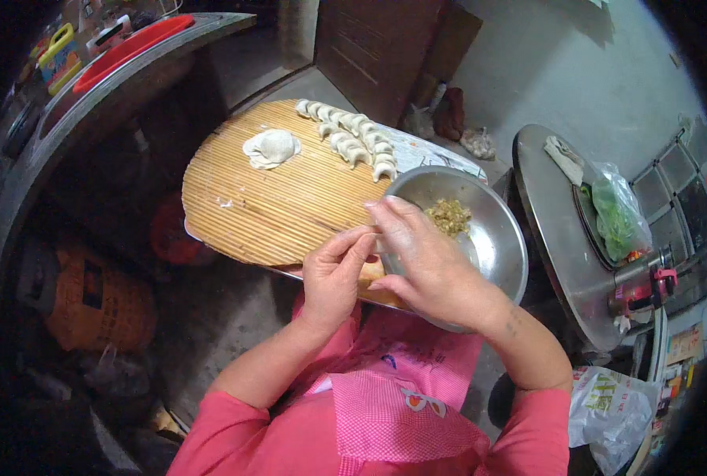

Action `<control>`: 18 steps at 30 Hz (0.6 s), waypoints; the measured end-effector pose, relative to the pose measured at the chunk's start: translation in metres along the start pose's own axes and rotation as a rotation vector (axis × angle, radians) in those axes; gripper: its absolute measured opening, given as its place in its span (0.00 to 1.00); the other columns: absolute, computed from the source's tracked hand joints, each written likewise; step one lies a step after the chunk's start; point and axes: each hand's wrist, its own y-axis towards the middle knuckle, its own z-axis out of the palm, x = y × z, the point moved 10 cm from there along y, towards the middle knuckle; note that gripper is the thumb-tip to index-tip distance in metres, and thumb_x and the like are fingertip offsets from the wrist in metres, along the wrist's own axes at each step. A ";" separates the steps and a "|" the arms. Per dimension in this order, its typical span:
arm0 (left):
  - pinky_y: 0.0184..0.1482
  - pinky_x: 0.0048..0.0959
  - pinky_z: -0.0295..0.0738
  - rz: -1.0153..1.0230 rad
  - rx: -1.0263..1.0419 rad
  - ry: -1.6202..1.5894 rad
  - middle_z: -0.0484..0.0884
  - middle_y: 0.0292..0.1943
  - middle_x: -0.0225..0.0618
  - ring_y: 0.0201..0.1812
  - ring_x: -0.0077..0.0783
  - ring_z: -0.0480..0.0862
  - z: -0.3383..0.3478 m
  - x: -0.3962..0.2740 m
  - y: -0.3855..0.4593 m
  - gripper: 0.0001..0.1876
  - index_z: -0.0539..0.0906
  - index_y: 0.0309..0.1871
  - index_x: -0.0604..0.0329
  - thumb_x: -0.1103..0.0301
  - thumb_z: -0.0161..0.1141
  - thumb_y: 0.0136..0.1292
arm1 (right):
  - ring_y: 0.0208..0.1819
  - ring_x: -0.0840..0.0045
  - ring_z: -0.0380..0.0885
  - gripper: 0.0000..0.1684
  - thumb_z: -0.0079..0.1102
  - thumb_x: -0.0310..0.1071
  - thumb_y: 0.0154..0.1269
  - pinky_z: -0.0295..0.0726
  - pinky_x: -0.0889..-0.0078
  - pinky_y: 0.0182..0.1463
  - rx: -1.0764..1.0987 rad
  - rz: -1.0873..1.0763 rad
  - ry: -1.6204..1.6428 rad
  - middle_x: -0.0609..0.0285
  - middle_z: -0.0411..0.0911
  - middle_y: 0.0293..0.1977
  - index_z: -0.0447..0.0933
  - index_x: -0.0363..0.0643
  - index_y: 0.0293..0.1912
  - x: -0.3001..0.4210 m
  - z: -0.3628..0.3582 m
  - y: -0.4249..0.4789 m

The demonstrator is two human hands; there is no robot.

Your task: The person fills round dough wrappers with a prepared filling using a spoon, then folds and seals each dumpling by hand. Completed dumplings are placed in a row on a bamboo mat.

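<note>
My left hand (336, 273) has its thumb and index finger pinched together over the near edge of a ridged bamboo board (258, 214). A sliver of pale dough (380, 243) shows at their tips, mostly hidden. Over the near left rim of a steel bowl (505, 262) is my right hand (424, 256), its thumb spread from its fingers beside the left fingertips. Its palm side is out of sight. Chopped filling (449, 216) lies in the bowl. Round dough wrappers (272, 149) are stacked on the board, and crescent dumplings (353, 140) stand in rows along its far right side.
At right stands a round metal tabletop (543, 214) with a plastic bag of greens (618, 214). A white plastic bag (612, 410) hangs below it. To the upper left, a counter (210, 33) carries a red basin (133, 50). An orange sack (100, 303) sits low at left.
</note>
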 end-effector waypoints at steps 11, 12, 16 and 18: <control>0.70 0.34 0.44 0.515 -0.017 0.161 0.44 0.70 0.51 0.71 0.42 0.48 -0.020 -0.044 0.006 0.41 0.42 0.69 0.71 0.43 0.38 0.68 | 0.52 0.49 0.74 0.33 0.49 0.29 0.61 0.77 0.58 0.53 -0.136 -0.079 0.045 0.33 0.66 0.57 0.56 0.26 0.63 0.018 0.058 0.085; 0.71 0.35 0.40 0.471 0.022 0.143 0.38 0.72 0.51 0.73 0.42 0.44 -0.020 -0.041 0.009 0.46 0.36 0.70 0.71 0.38 0.36 0.67 | 0.52 0.49 0.74 0.31 0.49 0.29 0.61 0.77 0.58 0.53 -0.142 -0.088 0.062 0.34 0.67 0.57 0.58 0.26 0.62 0.015 0.062 0.090; 0.72 0.42 0.39 0.459 0.050 0.669 0.43 0.72 0.53 0.73 0.51 0.44 -0.036 -0.029 0.018 0.46 0.42 0.71 0.70 0.45 0.51 0.64 | 0.49 0.54 0.76 0.20 0.53 0.26 0.56 0.75 0.61 0.52 -0.048 0.205 0.265 0.42 0.75 0.49 0.76 0.37 0.51 -0.043 0.070 0.109; 0.68 0.49 0.47 0.554 0.102 1.087 0.58 0.67 0.52 0.69 0.56 0.54 -0.035 -0.033 0.017 0.39 0.60 0.67 0.66 0.57 0.64 0.56 | 0.43 0.57 0.79 0.17 0.56 0.26 0.55 0.76 0.65 0.47 -0.087 0.220 0.141 0.45 0.77 0.44 0.80 0.41 0.46 -0.085 0.058 0.118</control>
